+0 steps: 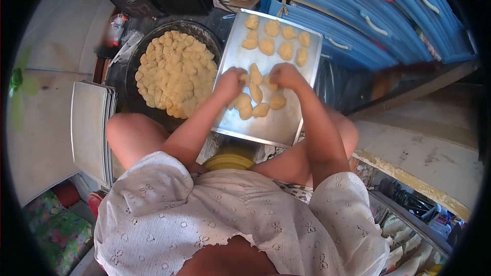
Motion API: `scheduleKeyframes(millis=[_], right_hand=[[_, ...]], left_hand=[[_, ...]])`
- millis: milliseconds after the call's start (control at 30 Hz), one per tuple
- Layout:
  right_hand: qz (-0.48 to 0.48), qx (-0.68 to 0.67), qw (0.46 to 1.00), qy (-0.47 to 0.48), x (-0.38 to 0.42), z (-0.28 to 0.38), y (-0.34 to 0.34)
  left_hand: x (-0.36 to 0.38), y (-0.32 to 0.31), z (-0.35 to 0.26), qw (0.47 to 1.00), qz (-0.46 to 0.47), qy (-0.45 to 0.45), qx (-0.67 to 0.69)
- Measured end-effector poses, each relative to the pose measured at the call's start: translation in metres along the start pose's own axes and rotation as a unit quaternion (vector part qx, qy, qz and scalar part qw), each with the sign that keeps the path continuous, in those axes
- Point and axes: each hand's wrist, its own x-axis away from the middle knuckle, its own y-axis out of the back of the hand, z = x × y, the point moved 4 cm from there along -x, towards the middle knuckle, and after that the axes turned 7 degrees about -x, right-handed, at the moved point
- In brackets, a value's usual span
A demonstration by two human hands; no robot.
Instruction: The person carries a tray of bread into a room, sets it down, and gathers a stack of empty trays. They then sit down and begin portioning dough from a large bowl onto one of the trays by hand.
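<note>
A metal baking tray [279,128] lies tilted in front of me, its near edge by my lap. At its far end, dough pieces [266,46] stand apart in rows. Nearer me, more dough pieces [260,110] lie loosely grouped, some touching. My left hand [230,84] is closed at the tray's left side, fingers curled on a dough piece [245,78]. Over the right part, my right hand [286,76] grips another dough piece [272,84], partly hidden by the fingers. Between the hands lie elongated dough pieces [255,75].
Left of the tray stands a wide dark basin [130,66] heaped with dough balls [176,71]. A stack of flat trays [92,128] leans by my left knee. Blue drawers [353,15] stand beyond the tray to the right. Something yellow and round [228,162] sits between my legs.
</note>
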Motion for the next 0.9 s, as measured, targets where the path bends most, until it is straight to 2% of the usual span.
scheduleKeyframes(millis=[67, 100, 133, 200, 233, 300, 333, 367, 400, 433, 467, 500, 533, 600, 633, 667, 733, 800, 833, 900], right_hand=[[-0.206, -0.100, 0.971, -0.073, -0.002, -0.011, 0.014], [-0.287, -0.074, 0.955, -0.012, 0.001, 0.002, 0.017], [-0.284, -0.073, 0.956, -0.017, 0.000, 0.001, 0.007], [-0.316, 0.044, 0.948, 0.000, -0.004, 0.010, -0.007], [-0.328, 0.099, 0.939, 0.014, 0.000, 0.019, -0.011], [-0.332, 0.094, 0.938, 0.028, 0.006, 0.048, -0.015], [-0.334, 0.088, 0.938, 0.039, 0.008, 0.057, -0.019], [-0.273, 0.108, 0.956, 0.000, 0.007, 0.057, -0.027], [-0.277, 0.108, 0.955, -0.004, 0.011, 0.056, -0.030], [-0.256, 0.093, 0.962, -0.008, 0.012, 0.051, -0.036], [-0.235, 0.078, 0.969, -0.009, 0.011, 0.048, -0.039], [-0.297, 0.030, 0.954, 0.013, 0.016, 0.045, -0.035], [-0.296, 0.030, 0.955, 0.011, 0.017, 0.038, -0.030], [-0.365, -0.104, 0.924, -0.041, 0.026, 0.018, -0.006], [-0.409, -0.086, 0.908, -0.024, 0.033, 0.015, 0.003], [-0.453, -0.068, 0.889, -0.005, 0.039, 0.013, 0.011], [-0.440, -0.076, 0.895, -0.011, 0.042, 0.001, 0.009], [-0.339, 0.009, 0.941, 0.005, 0.043, 0.001, -0.002], [-0.293, 0.001, 0.955, -0.052, 0.043, -0.006, -0.004], [-0.255, 0.018, 0.963, -0.086, 0.055, 0.017, 0.001]], left_hand=[[-0.011, 0.000, 0.012, 0.984, -0.101, 0.062, 0.133], [-0.015, 0.007, 0.010, 0.971, -0.175, 0.073, 0.147], [-0.022, 0.008, 0.011, 0.971, -0.171, 0.075, 0.150], [-0.037, 0.019, 0.010, 0.963, -0.254, 0.016, 0.084], [-0.041, 0.020, 0.012, 0.963, -0.255, 0.015, 0.085], [-0.049, 0.016, 0.014, 0.982, -0.188, 0.007, 0.010], [-0.049, 0.017, 0.015, 0.982, -0.188, 0.004, 0.010], [-0.048, 0.017, 0.014, 0.984, -0.174, 0.019, 0.017], [-0.047, 0.017, 0.012, 0.986, -0.159, 0.034, 0.023], [-0.045, 0.017, 0.008, 0.987, -0.158, 0.029, 0.024], [-0.039, 0.025, -0.002, 0.977, -0.210, 0.006, -0.032], [-0.035, 0.031, -0.010, 0.961, -0.261, -0.015, -0.086], [-0.036, 0.031, -0.015, 0.962, -0.259, -0.014, -0.085], [-0.043, 0.022, -0.032, 0.964, -0.226, -0.116, -0.078], [-0.049, 0.007, -0.035, 0.969, -0.181, -0.149, -0.079], [-0.047, 0.001, -0.042, 0.970, -0.179, -0.148, -0.077], [-0.048, -0.010, -0.055, 0.977, -0.113, -0.149, -0.099], [-0.050, -0.015, -0.055, 0.975, -0.125, -0.153, -0.104], [-0.054, -0.017, -0.051, 0.977, -0.105, -0.148, -0.110], [-0.056, -0.021, -0.044, 0.979, -0.082, -0.142, -0.117]])
